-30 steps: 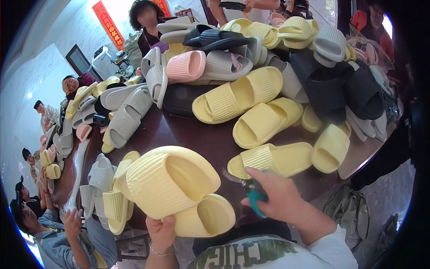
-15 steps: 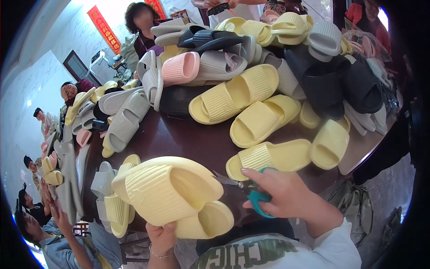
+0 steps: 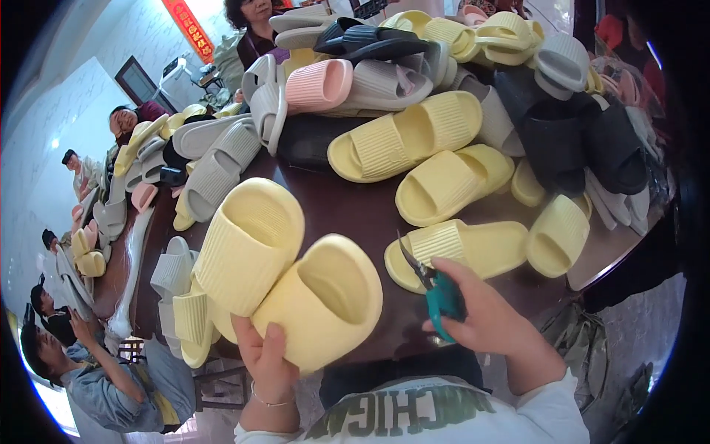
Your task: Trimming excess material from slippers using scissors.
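Ribbed pale-yellow slide sandals (image 3: 292,292) are held above the near edge of the dark red table (image 3: 340,214), gripped low between the thumb and fingers of the left hand (image 3: 270,355), while the right hand (image 3: 492,314) is wrapped around teal-handled scissors (image 3: 446,296), their blades in front of a yellow slide (image 3: 484,248) lying on the table. Yellow, grey, black and pink slides (image 3: 392,81) are piled along the table's far side. Large green block lettering (image 3: 403,409) crosses the white shirt (image 3: 473,431) at the table's near edge; gold characters mark a red wall banner (image 3: 187,29) beyond the table.
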Demonstrator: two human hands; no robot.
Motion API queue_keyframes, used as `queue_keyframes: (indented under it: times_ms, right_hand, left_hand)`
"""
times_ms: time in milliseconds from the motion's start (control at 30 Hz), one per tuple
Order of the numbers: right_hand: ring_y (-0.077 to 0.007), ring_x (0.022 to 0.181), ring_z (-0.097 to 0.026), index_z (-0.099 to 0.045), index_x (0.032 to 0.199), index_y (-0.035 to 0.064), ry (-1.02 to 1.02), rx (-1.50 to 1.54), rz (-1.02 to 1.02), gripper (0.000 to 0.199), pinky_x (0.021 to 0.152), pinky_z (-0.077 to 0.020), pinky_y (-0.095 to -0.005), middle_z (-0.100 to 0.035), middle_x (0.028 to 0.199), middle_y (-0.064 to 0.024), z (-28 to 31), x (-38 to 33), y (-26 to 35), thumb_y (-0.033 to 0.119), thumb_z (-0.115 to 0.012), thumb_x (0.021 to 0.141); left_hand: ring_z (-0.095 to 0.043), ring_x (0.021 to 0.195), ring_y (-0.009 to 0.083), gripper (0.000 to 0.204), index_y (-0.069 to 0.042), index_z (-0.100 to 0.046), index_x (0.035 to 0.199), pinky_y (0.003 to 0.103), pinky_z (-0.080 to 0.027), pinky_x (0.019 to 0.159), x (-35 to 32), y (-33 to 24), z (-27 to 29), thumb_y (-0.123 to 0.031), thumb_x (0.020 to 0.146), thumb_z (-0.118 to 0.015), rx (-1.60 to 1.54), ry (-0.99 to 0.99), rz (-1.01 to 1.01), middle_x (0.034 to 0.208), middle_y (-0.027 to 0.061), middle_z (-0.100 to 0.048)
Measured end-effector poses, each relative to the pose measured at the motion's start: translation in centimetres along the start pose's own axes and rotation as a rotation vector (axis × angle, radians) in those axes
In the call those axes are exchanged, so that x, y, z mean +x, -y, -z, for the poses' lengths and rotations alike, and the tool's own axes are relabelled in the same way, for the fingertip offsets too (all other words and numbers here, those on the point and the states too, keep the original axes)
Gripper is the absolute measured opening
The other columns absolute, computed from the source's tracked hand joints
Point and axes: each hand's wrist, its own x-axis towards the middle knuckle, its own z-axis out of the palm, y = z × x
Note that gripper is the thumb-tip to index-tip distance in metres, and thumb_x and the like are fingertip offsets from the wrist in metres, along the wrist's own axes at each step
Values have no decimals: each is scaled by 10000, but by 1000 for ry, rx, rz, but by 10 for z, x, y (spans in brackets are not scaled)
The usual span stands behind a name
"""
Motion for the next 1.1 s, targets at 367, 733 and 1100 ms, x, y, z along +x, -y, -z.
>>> queue_keyframes:
  times_ms: [367, 733, 1100]
  right_hand:
    - [-340, 774, -553, -364, 1291, 0, 161, -276, 38, 722, 703, -466, -419, -527, 913, -184, -8, -17, 17, 185, -724, 693]
    - [-283, 648, -560, -363, 1297, -39, 75, -317, 197, 746, 527, -473, -374, -546, 802, -126, -29, -24, 4, 205, -735, 697]
    - [-285, 667, -581, -345, 1319, -32, 105, -267, 188, 747, 547, -485, -373, -564, 820, -135, -30, -27, 4, 192, -725, 716]
  left_hand:
    - [-413, 1239, 282, 721, -5, -147, 1408, 397, -382, 1009, -10, -1, -4, -199, 872, -590, 11, -15, -97, 1395, 169, -326]
    - [-408, 1246, 284, 757, -3, -142, 1409, 399, -379, 1013, -20, -1, -4, -253, 865, -606, -10, -26, -88, 1397, 170, -326]
    - [-414, 1241, 285, 760, 8, -145, 1406, 401, -374, 1017, -20, -4, -6, -249, 862, -609, -39, -17, -77, 1393, 172, -331]
